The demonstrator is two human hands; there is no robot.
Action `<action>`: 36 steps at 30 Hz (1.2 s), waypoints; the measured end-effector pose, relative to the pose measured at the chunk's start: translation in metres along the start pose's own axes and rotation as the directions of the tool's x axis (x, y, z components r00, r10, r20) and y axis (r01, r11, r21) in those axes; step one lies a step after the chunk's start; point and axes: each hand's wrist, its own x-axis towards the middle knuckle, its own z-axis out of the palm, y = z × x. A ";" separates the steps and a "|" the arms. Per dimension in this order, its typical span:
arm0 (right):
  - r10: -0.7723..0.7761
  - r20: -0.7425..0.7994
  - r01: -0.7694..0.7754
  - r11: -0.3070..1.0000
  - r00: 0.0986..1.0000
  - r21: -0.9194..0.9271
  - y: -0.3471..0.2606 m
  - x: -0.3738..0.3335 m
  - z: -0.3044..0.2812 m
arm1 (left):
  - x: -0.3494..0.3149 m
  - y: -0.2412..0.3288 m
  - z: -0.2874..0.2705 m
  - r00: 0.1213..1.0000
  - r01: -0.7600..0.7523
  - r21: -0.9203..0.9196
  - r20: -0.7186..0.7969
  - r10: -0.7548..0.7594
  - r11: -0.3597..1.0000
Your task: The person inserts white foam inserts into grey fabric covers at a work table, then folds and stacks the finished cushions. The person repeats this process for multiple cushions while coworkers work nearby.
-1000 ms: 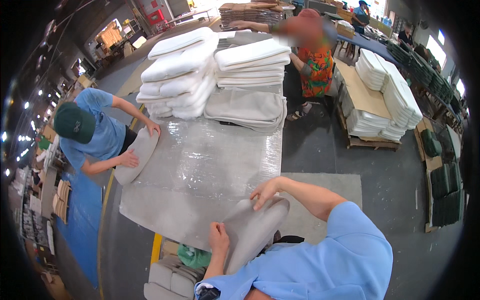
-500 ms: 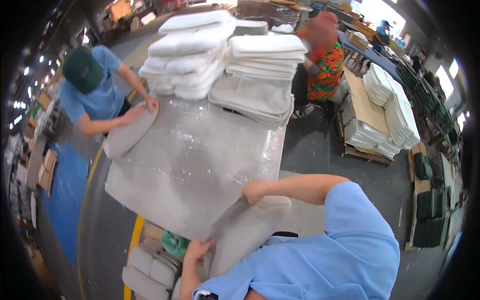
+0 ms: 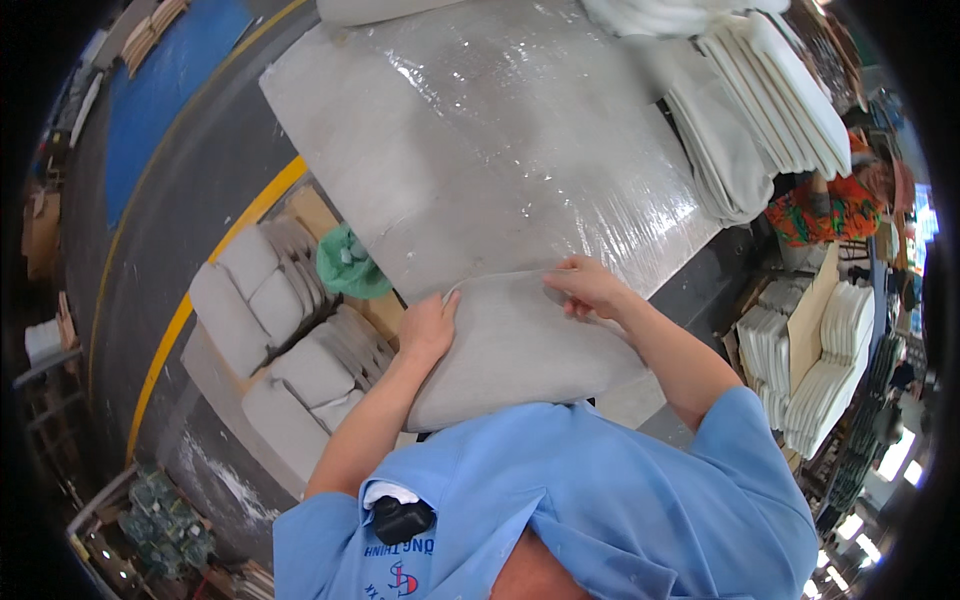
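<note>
A grey fabric-covered cushion [image 3: 530,350] rests between my body and the near edge of the table, its broad face upward. My left hand [image 3: 428,328] is closed on its far left corner, with the fingertips at the cover's edge. At the far right corner, my right hand [image 3: 590,288] pinches the cover's edge with curled fingers. The underside of the cushion is hidden. Beyond it lies the table [image 3: 470,170], topped with grey material under shiny clear plastic.
Stacked grey covers [image 3: 720,150] and white pads [image 3: 780,90] stand at the table's far right. Grey cushions [image 3: 245,300] stand in rows on the left, beside a green plastic bag [image 3: 350,262]. A co-worker in a patterned shirt [image 3: 825,210] is at the far right, near more stacked white pads [image 3: 830,350].
My view has swung down and turned. The cushion has gone from tilted to broad face upward against me, and both hands now grip its far edge. The co-worker at the left is out of view.
</note>
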 end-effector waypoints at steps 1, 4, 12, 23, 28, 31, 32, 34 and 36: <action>0.063 0.033 -0.062 0.997 0.997 -0.040 -0.001 0.001 -0.004 | 0.000 0.001 -0.001 1.000 0.012 -0.005 0.007 -0.012 1.000; 0.071 0.011 -0.070 0.995 0.997 -0.074 -0.005 0.002 0.000 | 0.013 0.006 -0.005 1.000 0.025 0.001 -0.005 -0.025 1.000; -0.433 -0.279 0.309 0.866 0.857 -0.394 0.024 0.039 0.019 | 0.019 0.003 0.015 0.998 0.051 0.054 -0.026 -0.050 0.997; -0.270 -0.067 0.220 0.884 0.960 -0.413 0.002 0.033 0.002 | 0.021 0.007 0.014 0.997 -0.028 0.141 -0.071 0.038 0.990; -0.576 -0.138 0.518 0.798 0.806 -0.307 0.007 -0.021 -0.059 | -0.022 -0.001 -0.006 0.924 -0.280 -0.009 -0.274 0.267 0.960; -0.542 -0.005 0.500 0.778 0.840 -0.381 0.025 -0.069 -0.118 | -0.071 -0.025 -0.051 0.991 -0.064 -0.316 0.094 0.098 0.946; -0.495 0.044 0.473 0.795 0.868 -0.379 0.037 -0.087 -0.127 | -0.092 -0.039 -0.062 0.976 -0.006 -0.404 0.196 0.093 0.915; -0.391 0.146 0.416 0.829 0.909 -0.373 0.071 -0.108 -0.132 | -0.130 -0.059 -0.057 0.958 0.048 -0.533 0.263 0.112 0.845; -0.333 0.199 0.387 0.828 0.922 -0.405 0.102 -0.105 -0.115 | -0.156 -0.069 -0.036 0.973 0.032 -0.621 0.198 0.117 0.783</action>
